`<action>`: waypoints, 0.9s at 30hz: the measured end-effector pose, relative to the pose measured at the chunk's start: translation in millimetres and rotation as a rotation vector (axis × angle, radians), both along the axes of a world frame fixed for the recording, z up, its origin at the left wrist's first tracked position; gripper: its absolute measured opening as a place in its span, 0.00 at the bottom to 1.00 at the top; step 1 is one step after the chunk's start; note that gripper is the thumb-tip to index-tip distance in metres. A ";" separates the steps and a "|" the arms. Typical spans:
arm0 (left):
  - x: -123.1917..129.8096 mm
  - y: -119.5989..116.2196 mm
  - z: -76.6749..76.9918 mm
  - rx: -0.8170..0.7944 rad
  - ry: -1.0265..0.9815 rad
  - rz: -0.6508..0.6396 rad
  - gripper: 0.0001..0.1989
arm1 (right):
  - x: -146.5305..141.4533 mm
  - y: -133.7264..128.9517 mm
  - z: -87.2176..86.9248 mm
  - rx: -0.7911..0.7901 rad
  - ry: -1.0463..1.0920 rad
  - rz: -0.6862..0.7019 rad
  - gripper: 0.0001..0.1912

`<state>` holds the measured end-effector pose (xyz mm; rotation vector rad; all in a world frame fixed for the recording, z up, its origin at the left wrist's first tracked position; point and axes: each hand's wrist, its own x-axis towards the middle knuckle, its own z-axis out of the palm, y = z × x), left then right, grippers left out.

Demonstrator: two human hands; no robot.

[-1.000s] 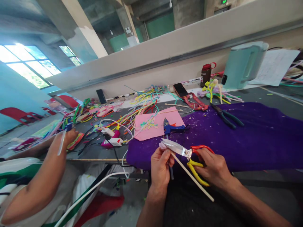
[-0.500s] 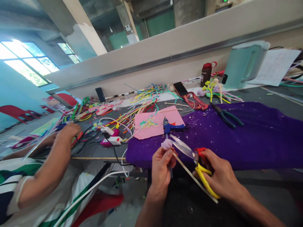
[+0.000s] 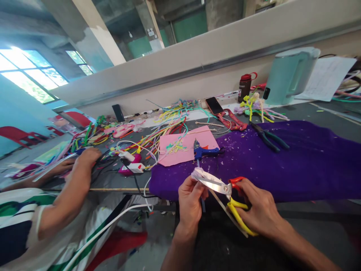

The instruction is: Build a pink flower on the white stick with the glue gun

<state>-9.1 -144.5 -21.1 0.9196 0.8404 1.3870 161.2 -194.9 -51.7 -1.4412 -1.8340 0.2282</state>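
Note:
Between the thumb and fingers of my left hand [image 3: 191, 201] is a small lilac fuzzy piece [image 3: 195, 173], looking like a curled pipe cleaner, with a pale stem [image 3: 222, 203] slanting down to the right. My right hand [image 3: 258, 209] grips scissors [image 3: 216, 183] by their red and yellow handles. Their blades lie across the lilac piece and partly cover it; whether they touch it I cannot tell. Just beyond, a blue glue gun [image 3: 207, 151] rests over a pink sheet [image 3: 172, 156] and the purple cloth [image 3: 310, 169].
Pliers [image 3: 269, 137] lie on the cloth. Behind are pipe cleaners [image 3: 169, 131], a phone [image 3: 214, 105], a brown bottle [image 3: 244, 88] and a teal kettle [image 3: 290, 77]. A power strip [image 3: 132, 168] with cables stands left of the cloth. A co-worker's arm [image 3: 67, 192] reaches over the table at left.
The scissors have moved left and their blades have come closer together over the lilac piece. The co-worker's arm has shifted slightly right.

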 end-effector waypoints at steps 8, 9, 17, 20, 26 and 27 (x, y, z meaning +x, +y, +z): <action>-2.3 -0.2 -2.8 0.054 0.050 0.040 0.07 | -0.1 2.2 -0.6 0.051 -0.012 0.006 0.20; -2.4 -0.4 -2.9 0.065 0.059 0.042 0.07 | 0.1 2.2 -0.9 0.058 -0.016 0.006 0.20; -2.2 -1.5 -1.4 0.082 0.149 0.072 0.07 | 2.0 2.0 -1.0 0.073 -0.041 0.037 0.19; -1.5 -1.6 -1.3 0.079 0.154 0.050 0.06 | 2.0 3.0 -1.8 0.064 -0.041 0.049 0.19; 0.2 -2.1 -0.1 0.048 0.117 0.008 0.05 | 1.6 3.9 -0.2 0.012 -0.005 0.081 0.20; 0.3 -2.1 0.1 0.044 0.115 0.009 0.06 | 1.6 3.9 0.1 0.005 0.001 0.088 0.20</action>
